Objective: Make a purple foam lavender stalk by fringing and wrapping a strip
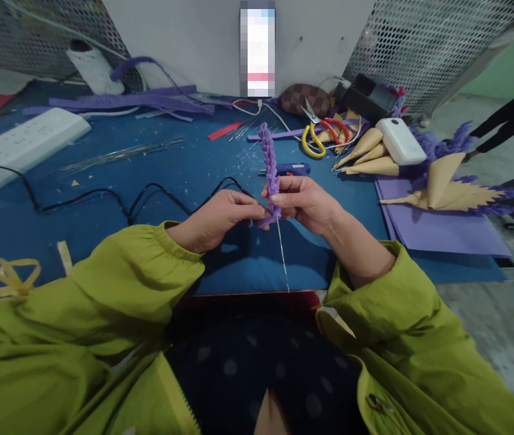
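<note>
A purple paper flower spike [269, 154], made of small ruffled petals around a thin wire stem [282, 254], stands nearly upright between my hands over the table. My right hand [304, 202] pinches its lower part between thumb and fingers. My left hand [229, 216] is closed at the base, its fingertips on a purple paper strip [266, 222] that runs to the bottom of the spike. The bare wire hangs down toward the table's front edge. Just behind the spike lies a blue glue gun [293, 169], partly hidden.
Scissors with yellow and red handles [313, 142], brown paper cones [369, 154] and a white power bank [401, 141] lie right. Finished purple flowers [456, 187] rest on purple sheets [442, 232]. Left are a power strip [25, 148], loose wires [125, 152] and a black cable [89, 192]. A phone [257, 54] stands behind.
</note>
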Demonstrator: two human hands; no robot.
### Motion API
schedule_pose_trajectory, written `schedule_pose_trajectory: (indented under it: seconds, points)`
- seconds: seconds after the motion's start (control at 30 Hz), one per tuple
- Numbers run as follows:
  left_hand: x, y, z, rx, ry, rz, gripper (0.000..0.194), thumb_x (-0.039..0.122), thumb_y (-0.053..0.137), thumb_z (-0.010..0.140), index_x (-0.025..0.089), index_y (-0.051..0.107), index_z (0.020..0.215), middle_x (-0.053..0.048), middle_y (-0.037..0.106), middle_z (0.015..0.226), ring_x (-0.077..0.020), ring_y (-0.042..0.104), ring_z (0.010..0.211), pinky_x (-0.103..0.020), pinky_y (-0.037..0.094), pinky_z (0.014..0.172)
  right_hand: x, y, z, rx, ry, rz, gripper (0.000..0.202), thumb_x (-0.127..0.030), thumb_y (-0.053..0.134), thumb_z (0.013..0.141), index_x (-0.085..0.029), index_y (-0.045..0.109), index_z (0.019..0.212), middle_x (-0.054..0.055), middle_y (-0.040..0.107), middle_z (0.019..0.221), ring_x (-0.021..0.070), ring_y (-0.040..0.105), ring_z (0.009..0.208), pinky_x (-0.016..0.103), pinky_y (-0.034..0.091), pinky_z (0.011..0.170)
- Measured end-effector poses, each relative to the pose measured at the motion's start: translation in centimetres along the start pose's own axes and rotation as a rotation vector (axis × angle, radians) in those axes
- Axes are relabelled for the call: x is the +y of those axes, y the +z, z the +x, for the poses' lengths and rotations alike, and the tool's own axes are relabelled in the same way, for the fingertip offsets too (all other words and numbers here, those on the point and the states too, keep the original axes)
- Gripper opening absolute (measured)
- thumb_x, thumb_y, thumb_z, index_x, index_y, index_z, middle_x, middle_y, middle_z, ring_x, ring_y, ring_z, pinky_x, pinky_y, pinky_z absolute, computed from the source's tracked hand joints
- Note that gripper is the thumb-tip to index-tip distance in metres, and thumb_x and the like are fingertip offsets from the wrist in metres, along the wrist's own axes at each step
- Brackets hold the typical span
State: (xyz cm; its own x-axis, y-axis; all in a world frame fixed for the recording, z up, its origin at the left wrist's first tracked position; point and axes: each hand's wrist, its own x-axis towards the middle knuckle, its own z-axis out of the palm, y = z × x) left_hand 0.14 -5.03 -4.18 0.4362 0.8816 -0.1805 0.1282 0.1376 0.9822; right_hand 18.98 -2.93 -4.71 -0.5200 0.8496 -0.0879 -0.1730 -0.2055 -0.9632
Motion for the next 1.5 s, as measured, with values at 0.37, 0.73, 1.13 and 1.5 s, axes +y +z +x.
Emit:
schedule_pose_trajectory:
  seconds: [0.37,0.73,1.13,1.5]
  points:
    - [-0.2,0.4,0.1,0.020,-0.062,-0.023,0.013,0.024,0.068,0.069,0.019,0.076,0.059,-0.003,0.071,0.064,-0.0153,0.058,0.067,-0.028,0.044,0.068,0.0,0.1,-0.1,-0.005,0.002,-0.150,0.026,-0.030,0.081,0.063,-0.014,0.061,0.069,-0.002,0.060,0.063,0.0079,0.048,0.053,0.020,0.036,0.046]
    - [-0.3,0.6,0.1,0.088,-0.067,-0.048,0.010,0.028,0.076,0.066,0.018,0.077,0.063,-0.004,0.072,0.066,-0.0154,0.059,0.069,-0.028,0.043,0.070,0.4,0.9,0.1,0.185,-0.146,-0.343,0.031,-0.029,0.079,0.066,-0.017,0.052,0.064,-0.005,0.049,0.056,0.0073,0.042,0.052,0.020,0.034,0.045]
    - [-0.2,1.1,-0.1,0.194,-0.047,0.018,0.005,0.022,0.075,0.064,0.018,0.076,0.061,-0.001,0.070,0.062,-0.0145,0.059,0.066,-0.029,0.043,0.074,0.5,1.7,0.1,0.239,-0.158,-0.327,0.034,-0.022,0.078,0.064,-0.019,0.045,0.061,-0.008,0.046,0.052,0.0056,0.040,0.048,0.019,0.032,0.044]
    - [-0.1,0.9,0.1,0.159,-0.071,-0.096,0.008,0.025,0.074,0.066,0.018,0.076,0.063,-0.003,0.070,0.066,-0.0159,0.060,0.069,-0.030,0.045,0.074,0.3,0.9,0.1,0.111,-0.093,-0.146,0.026,-0.033,0.079,0.069,-0.015,0.061,0.075,-0.004,0.056,0.063,0.0062,0.044,0.052,0.019,0.037,0.046]
